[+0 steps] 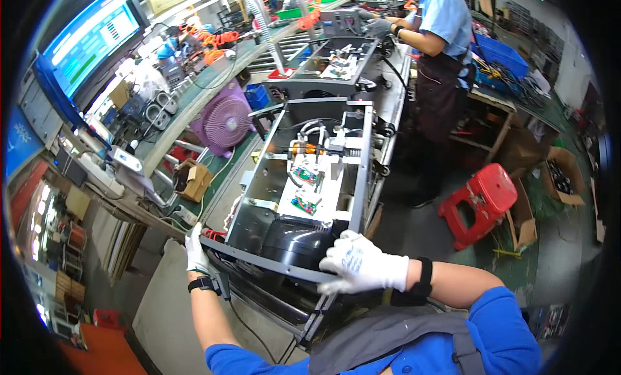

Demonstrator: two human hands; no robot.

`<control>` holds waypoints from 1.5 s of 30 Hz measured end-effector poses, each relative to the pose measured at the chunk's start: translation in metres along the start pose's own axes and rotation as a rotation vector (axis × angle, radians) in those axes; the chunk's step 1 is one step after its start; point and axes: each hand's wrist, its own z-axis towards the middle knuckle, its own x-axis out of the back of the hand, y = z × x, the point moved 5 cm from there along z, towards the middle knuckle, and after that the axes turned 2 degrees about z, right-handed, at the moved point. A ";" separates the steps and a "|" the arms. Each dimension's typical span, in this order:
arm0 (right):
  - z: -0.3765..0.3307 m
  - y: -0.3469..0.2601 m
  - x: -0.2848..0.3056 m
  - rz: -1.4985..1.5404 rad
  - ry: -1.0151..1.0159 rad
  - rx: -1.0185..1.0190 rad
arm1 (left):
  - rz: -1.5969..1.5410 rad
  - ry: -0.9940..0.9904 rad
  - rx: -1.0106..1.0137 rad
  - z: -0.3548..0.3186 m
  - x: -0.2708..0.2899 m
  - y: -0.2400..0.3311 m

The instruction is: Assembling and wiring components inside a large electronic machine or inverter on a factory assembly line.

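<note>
An open dark metal machine chassis (284, 269) lies in front of me on a rail-like line. Inside it are a white panel (333, 192), green circuit boards (304, 205), thick hoses and a glossy black rounded part (294, 242). My left hand (196, 251), in a white glove, is closed at the near left corner of the chassis; some of its fingers are hidden. My right hand (359, 265), gloved too, has its fingers curled over the near right edge. A black cable hangs below my left hand.
Another open chassis (323, 77) stands farther along the line, with a co-worker (440, 58) at its right. A purple fan (223, 119) and a monitor (90, 38) are on the left. To the right stand a red stool (479, 203) and cardboard boxes (561, 177).
</note>
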 end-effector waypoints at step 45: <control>-0.006 -0.012 -0.004 -0.008 0.233 0.006 | 0.003 0.129 0.061 -0.032 0.008 0.008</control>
